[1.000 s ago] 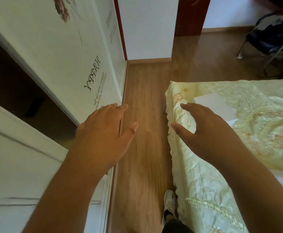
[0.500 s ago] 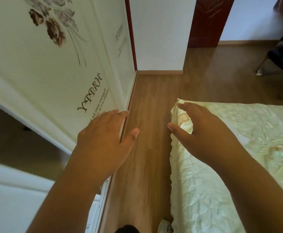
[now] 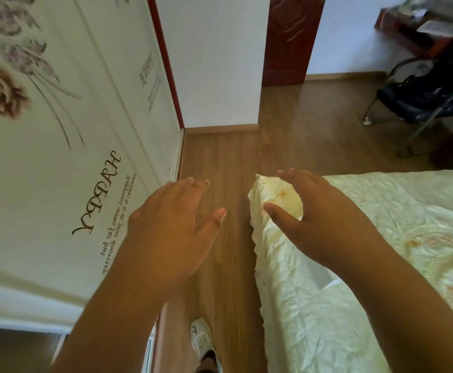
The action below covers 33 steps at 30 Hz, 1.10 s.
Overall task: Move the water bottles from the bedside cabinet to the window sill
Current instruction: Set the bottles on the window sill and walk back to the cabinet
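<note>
Both hands are raised in front of the body with nothing held. The left hand has its fingers spread and relaxed; the right hand has its fingers loosely extended above the corner of the pale yellow crinkled bedspread, contact not determinable. No water bottle, bedside cabinet or window sill is in view; their location cannot be stated. Assessment: the step in hand is transit along the narrow strip of brown wood-plank floor between bed and cream wardrobe door with flower print and "HAPPY" lettering. Recommended: keep hands free, stay clear of the bed corner, locate the cabinet before reaching. Room: white wall, dark red carved door, black metal-framed chair at right, white shoe below
</note>
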Tool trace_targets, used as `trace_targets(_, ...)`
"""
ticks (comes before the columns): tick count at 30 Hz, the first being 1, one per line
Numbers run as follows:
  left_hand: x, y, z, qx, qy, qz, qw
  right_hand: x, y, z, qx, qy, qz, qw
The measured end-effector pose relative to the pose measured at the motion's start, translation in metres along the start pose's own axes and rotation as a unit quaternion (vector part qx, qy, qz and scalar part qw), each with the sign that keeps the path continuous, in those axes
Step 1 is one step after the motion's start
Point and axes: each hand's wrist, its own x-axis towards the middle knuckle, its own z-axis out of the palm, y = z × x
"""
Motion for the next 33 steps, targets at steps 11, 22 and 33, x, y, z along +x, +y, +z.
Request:
trace_targets(11,0.143,-0.055,-0.051,0.010,-0.012,0.066,0.998,0.117,-0.067,-0.002,-0.017,0.058,0.037,0.997)
trace_targets(22,0.251,-0.109,-0.054,0.021,-0.022,0.048,0.998,0.232,-0.088,0.032,-0.015,0.039,0.028,0.999)
trace_targets(33,0.396,-0.093,-0.062,0.059,0.014,-0.022,0.998,0.419,-0.060,0.016,0.030,0.002,-0.043,0.999)
